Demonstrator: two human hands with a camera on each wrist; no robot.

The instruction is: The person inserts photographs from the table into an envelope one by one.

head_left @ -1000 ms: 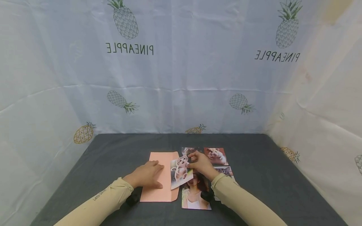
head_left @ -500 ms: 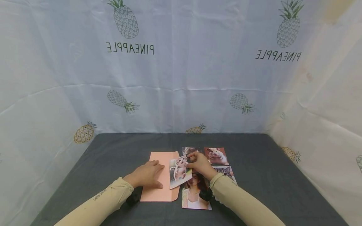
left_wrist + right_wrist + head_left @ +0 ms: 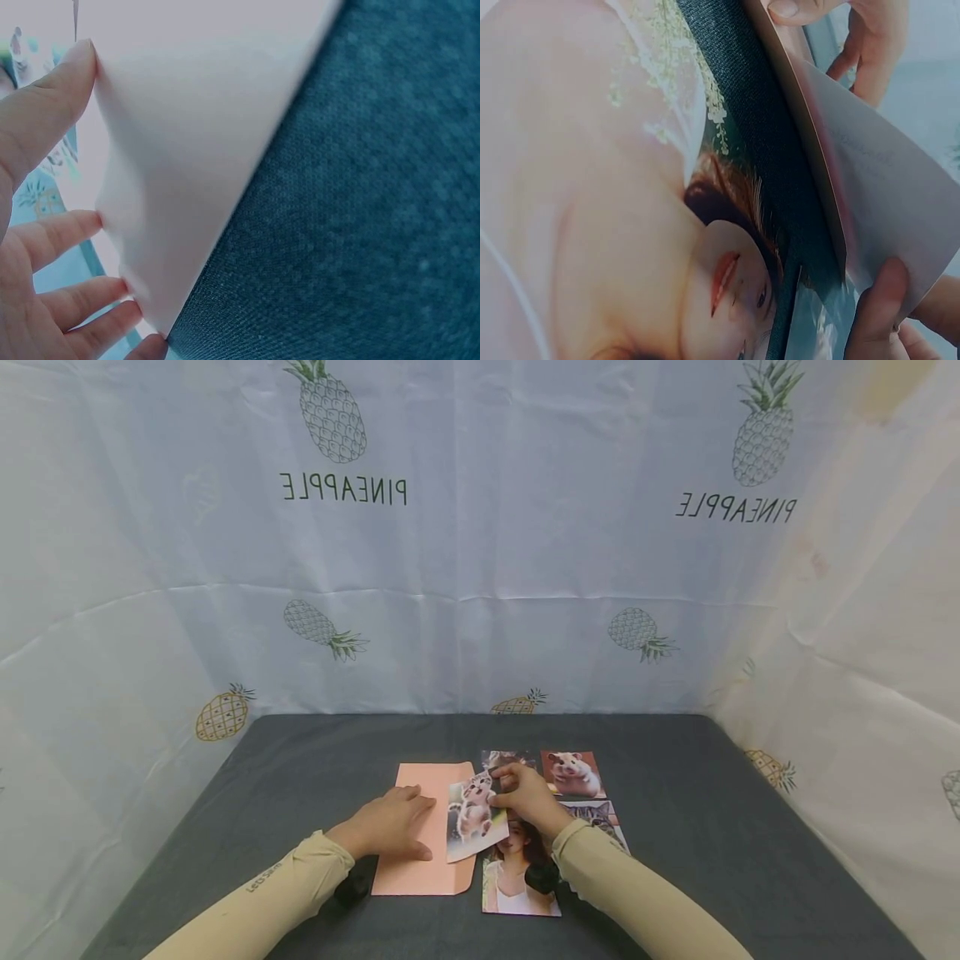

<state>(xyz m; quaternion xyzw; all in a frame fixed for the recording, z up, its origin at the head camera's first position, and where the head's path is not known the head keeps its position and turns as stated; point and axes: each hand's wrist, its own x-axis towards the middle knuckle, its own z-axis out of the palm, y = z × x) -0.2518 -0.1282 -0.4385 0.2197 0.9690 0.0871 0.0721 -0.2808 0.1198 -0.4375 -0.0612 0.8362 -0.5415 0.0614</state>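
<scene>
Kitten photo (image 3: 471, 822) shifted left, right edge pinched in right fingers (image 3: 513, 771), left fingers (image 3: 408, 792) spread on envelope (image 3: 416, 878)

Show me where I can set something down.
Bare table lies right of the hamster photo, beyond the right sleeve; left of the peach envelope, beyond the left sleeve; and between envelope and curtain. The middle is crowded: the left hand rests on the envelope, the right hand pinches a photo at the envelope's right edge, and more photos lie alongside.
</scene>
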